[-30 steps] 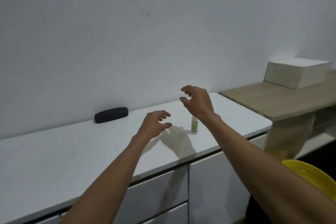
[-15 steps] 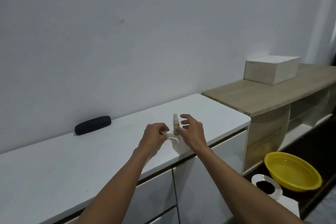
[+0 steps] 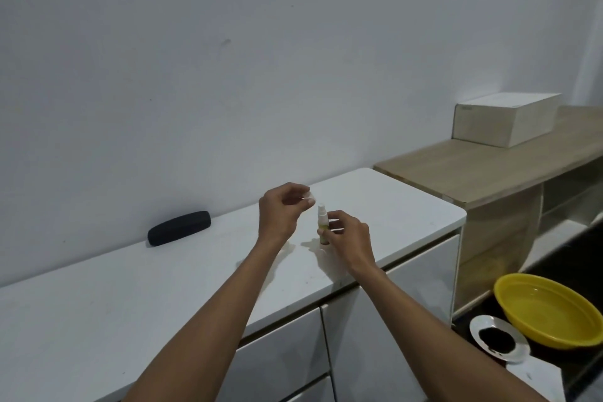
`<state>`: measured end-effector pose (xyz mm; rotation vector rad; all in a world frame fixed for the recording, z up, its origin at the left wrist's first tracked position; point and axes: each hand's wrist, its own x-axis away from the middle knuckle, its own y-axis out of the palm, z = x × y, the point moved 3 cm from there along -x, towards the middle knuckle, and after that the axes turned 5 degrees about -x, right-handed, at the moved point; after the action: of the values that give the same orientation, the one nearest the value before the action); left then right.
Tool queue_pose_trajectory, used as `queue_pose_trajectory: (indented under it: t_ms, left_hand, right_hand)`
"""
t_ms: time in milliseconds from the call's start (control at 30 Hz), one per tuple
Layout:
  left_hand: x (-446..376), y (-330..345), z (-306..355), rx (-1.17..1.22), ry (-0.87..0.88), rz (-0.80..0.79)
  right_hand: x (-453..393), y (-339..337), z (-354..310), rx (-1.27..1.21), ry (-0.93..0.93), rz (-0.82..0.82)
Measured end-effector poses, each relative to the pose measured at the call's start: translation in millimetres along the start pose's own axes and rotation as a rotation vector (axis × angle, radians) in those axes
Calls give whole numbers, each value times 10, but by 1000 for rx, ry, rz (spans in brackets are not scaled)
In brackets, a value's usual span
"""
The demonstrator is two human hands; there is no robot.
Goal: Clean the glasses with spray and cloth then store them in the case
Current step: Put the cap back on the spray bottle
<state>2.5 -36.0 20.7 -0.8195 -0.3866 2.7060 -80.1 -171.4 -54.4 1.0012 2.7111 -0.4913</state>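
Spray bottle: small pale bottle with a yellow-green label (image 3: 323, 227), upright on the white surface (image 3: 98, 297), nozzle bare.
Right hand (image 3: 350, 240): fingers curled round the bottle's lower body.
Left hand (image 3: 282, 210): fingers pinch a small clear cap (image 3: 310, 199), just at 11 o'clock of the nozzle.
Case: black oblong glasses case (image 3: 178, 228), closed, lying near the wall at 9 o'clock of the hands.
Floor at 4 o'clock: yellow round bowl (image 3: 551, 313).
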Motion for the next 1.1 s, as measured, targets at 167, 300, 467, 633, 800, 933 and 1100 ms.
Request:
queue_pose_trajectory:
  t_ms: [167,300,467,633,800,933,1100]
  left_hand:
    - [-5,163,-13,-85,19,-76]
    - [-1,240,-69,-115,20,-91]
    - [-19,250,-80,-121,29,-111]
    - [-9,249,-134,-130,39,-147]
    - [4,256,-160,-106,30,-143]
    - [22,250,-155,-91,12,-163]
    - [73,40,-405,-250,-56,-173]
  right_hand:
    - [-16,-13,14,-40,27,-15]
    - [-32,-1,38,-40,22,-12]
    - [-50,-2,52,-46,11,-18]
    - [-46,-9,55,-66,20,-24]
    - [-22,-6,53,-48,5,-18]
    - [-13,-18,46,-38,2,-24]
    - [-71,-38,-8,74,-16,-39]
